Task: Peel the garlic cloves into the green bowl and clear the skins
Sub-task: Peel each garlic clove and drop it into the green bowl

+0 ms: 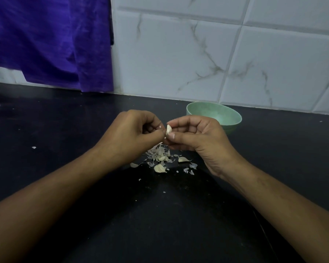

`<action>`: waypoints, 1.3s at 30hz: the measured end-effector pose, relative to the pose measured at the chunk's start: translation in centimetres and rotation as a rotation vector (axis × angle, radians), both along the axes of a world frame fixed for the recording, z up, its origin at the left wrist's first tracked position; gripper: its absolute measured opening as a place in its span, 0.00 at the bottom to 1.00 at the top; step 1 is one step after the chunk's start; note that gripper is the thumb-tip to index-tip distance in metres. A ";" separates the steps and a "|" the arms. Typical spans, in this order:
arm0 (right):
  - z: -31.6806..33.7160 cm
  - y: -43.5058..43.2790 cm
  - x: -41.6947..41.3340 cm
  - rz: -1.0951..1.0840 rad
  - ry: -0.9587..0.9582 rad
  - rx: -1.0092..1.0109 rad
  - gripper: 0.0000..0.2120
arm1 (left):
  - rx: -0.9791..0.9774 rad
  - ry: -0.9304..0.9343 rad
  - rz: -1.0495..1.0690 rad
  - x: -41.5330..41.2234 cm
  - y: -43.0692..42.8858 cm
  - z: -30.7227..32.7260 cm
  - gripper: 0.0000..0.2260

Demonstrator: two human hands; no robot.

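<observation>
A pale garlic clove (168, 129) is pinched between the thumb and fingers of my right hand (196, 137), above the black counter. My left hand (130, 133) is curled right beside it, its fingertips at the clove's left edge. Below both hands lies a pile of papery skins (160, 153). Loose cloves rest on the counter near it, one (160, 168) at the front and another (182, 159) to the right. The green bowl (226, 112) stands just behind my right hand; the part of its inside that shows holds nothing.
The black counter (160, 215) meets a white marble-tiled wall (235, 54) right behind the bowl. A purple cloth (51, 38) hangs down at the back left. Small skin flakes (34, 147) are scattered over the counter.
</observation>
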State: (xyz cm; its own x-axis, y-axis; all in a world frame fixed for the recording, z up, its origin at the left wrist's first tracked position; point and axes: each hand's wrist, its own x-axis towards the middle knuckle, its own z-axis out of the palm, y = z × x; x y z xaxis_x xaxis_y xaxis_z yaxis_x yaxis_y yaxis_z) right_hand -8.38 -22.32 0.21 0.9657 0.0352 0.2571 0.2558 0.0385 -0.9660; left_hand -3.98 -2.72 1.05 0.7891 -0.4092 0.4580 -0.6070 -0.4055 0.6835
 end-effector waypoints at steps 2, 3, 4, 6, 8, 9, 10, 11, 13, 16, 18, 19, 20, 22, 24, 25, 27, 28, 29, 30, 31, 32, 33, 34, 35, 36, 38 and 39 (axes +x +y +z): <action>0.1 0.0 0.0 -0.002 0.001 -0.004 0.10 | -0.018 0.053 -0.018 0.1 0.0 0.0 0.04; 0.1 -0.1 0.1 -0.007 0.001 -0.006 0.10 | -0.032 0.080 -0.030 0.2 0.0 0.0 0.04; 0.1 -0.1 0.1 -0.012 0.002 -0.008 0.10 | -0.051 0.109 -0.043 0.3 0.0 0.0 0.04; 0.2 -0.3 0.1 -0.014 0.006 -0.012 0.10 | -0.081 0.154 -0.057 0.5 0.1 0.0 0.04; 0.1 -0.4 0.1 -0.009 0.009 -0.014 0.10 | -0.082 0.172 -0.071 0.6 0.2 -0.1 0.04; 0.1 -0.4 0.1 -0.007 0.008 -0.014 0.11 | -0.075 0.174 -0.080 0.6 0.2 -0.1 0.04; 0.1 -0.4 0.1 -0.009 0.006 -0.015 0.11 | -0.067 0.169 -0.088 0.6 0.2 -0.2 0.05; 0.0 -0.4 0.1 -0.011 0.002 -0.017 0.12 | -0.060 0.160 -0.094 0.5 0.2 -0.2 0.05; 0.0 -0.4 0.1 -0.013 -0.009 -0.028 0.11 | -0.067 0.137 -0.090 0.5 0.2 -0.3 0.06; -0.1 -0.4 0.1 -0.012 -0.037 -0.053 0.10 | -0.100 0.119 -0.080 0.6 0.3 -0.1 0.05; -0.1 -0.4 0.1 -0.015 -0.051 -0.062 0.10 | -0.120 0.151 -0.083 0.6 0.3 0.0 0.05; -0.1 -0.3 0.1 -0.018 -0.057 -0.064 0.10 | -0.132 0.174 -0.087 0.6 0.2 0.0 0.04; -0.1 -0.3 0.1 -0.021 -0.064 -0.067 0.10 | -0.144 0.193 -0.091 0.6 0.2 -0.1 0.04; 0.0 -0.3 0.1 -0.028 -0.084 -0.076 0.10 | -0.162 0.207 -0.099 0.5 0.1 -0.1 0.03; 0.0 -0.3 0.1 -0.042 -0.109 -0.085 0.10 | -0.176 0.204 -0.106 0.5 0.0 -0.2 0.04; -0.1 -0.2 0.1 -0.046 -0.124 -0.088 0.10 | -0.183 0.204 -0.107 0.4 0.0 -0.2 0.03; -0.1 -0.1 0.1 -0.052 -0.149 -0.084 0.10 | -0.206 0.217 -0.103 0.4 -0.1 -0.3 0.03; -0.2 0.0 0.1 -0.054 -0.156 -0.078 0.10 | -0.225 0.232 -0.099 0.4 -0.2 -0.3 0.04; -0.2 0.0 0.0 -0.056 -0.159 -0.070 0.09 | -0.245 0.248 -0.096 0.3 -0.3 -0.4 0.04; -0.2 0.1 -0.1 -0.059 -0.160 -0.062 0.09 | -0.263 0.260 -0.091 0.2 -0.4 -0.4 0.04; -0.2 0.2 -0.1 -0.062 -0.159 -0.053 0.09 | -0.276 0.265 -0.083 0.1 -0.5 -0.4 0.05; -0.2 0.2 -0.1 -0.064 -0.157 -0.045 0.09 | -0.285 0.264 -0.073 0.1 -0.6 -0.5 0.06; -0.2 0.3 -0.1 -0.068 -0.156 -0.034 0.09 | -0.296 0.260 -0.060 0.0 -0.7 -0.5 0.07; -0.3 0.4 0.0 -0.074 -0.156 -0.024 0.09 | -0.310 0.258 -0.044 -0.1 -0.8 -0.6 0.07; -0.4 0.5 0.0 -0.082 -0.156 -0.016 0.09 | -0.327 0.258 -0.028 -0.2 -1.0 -0.6 0.08; -0.4 0.6 0.1 -0.089 -0.157 -0.010 0.09 | -0.340 0.256 -0.015 -0.3 -1.1 -0.6 0.06; -0.4 0.8 0.1 -0.098 -0.160 -0.002 0.09 | -0.346 0.242 0.003 -0.4 -1.2 -0.7 0.04; -0.4 0.8 0.1 -0.099 -0.159 -0.001 0.08 | -0.345 0.236 0.004 -0.4 -1.1 -0.7 0.04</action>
